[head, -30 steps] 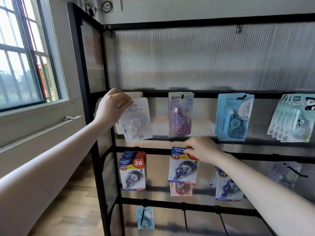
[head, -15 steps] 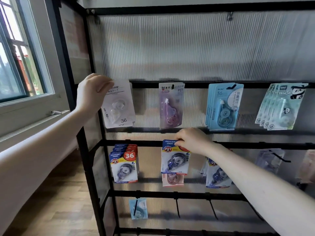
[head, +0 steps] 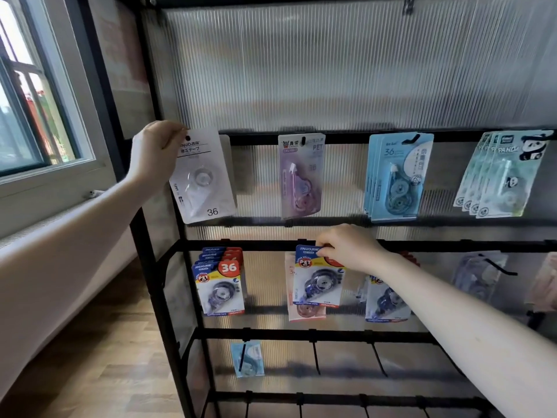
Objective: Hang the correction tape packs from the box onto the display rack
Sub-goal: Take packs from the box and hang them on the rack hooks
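**A:** From the head camera, what is each hand doing?

**B:** The left hand [head: 156,152] pinches the top left corner of a white, flat correction tape pack with a clear blister and a printed "36" [head: 202,176], held at the left end of the black metal display rack [head: 301,245], by its upper rail. The pack hangs tilted, bottom swung rightward. The right hand [head: 349,248] has its fingers curled round the top of a blue-and-yellow carded tape pack marked "PET" [head: 318,277] at the middle rail, in front of a pinkish pack on the same spot.

**A:** Are they on their hooks yet?

**B:** I cannot tell. The white pack's dark hang hole shows just beside the thumb, but no hook is visible through it. The right fingers hide the blue pack's hole altogether.

**A:** So how should the step go?

**B:** I'd finish one hand at a time. Level the white pack first so its hole faces the hook squarely, then slide it straight back toward the ribbed translucent panel [head: 331,70]. Loosen the pinch only once the card bears its own weight.

**A:** And the lower one?

**B:** Same approach: keep the card flat against the pinkish one behind and push it along the peg without bending the top. The box isn't in view.
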The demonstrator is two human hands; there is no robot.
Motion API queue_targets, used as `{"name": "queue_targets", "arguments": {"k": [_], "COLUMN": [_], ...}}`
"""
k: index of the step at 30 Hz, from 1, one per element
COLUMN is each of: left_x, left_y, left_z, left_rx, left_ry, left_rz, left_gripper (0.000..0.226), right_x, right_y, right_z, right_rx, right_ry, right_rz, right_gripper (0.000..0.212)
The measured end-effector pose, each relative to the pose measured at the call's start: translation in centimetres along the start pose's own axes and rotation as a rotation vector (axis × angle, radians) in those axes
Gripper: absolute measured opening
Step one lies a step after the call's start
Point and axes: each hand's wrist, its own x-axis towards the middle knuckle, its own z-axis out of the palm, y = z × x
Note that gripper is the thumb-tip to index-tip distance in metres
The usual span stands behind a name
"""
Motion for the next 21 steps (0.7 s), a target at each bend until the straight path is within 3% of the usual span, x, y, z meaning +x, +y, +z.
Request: {"name": "queue_targets", "arguments": {"k": [11,21], "left_x": [0.0,-1.8], "left_y": [-0.6,-0.5], "left_z": [1.0,4.2], "left_rx": [0.058,0.175], "left_ry": [-0.069,0.183], "left_rz": [-0.032,-0.028], "left_gripper": [0.024,0.037], "right_x": [-0.2,-3.8], "right_y": [0.4,2.0], "right_z": [1.3,4.3], "right_rx": [0.075,0.056], "right_ry": [-0.021,-0.031], "right_rz": [0.027,0.106], "right_gripper": [0.019,0.023]}}
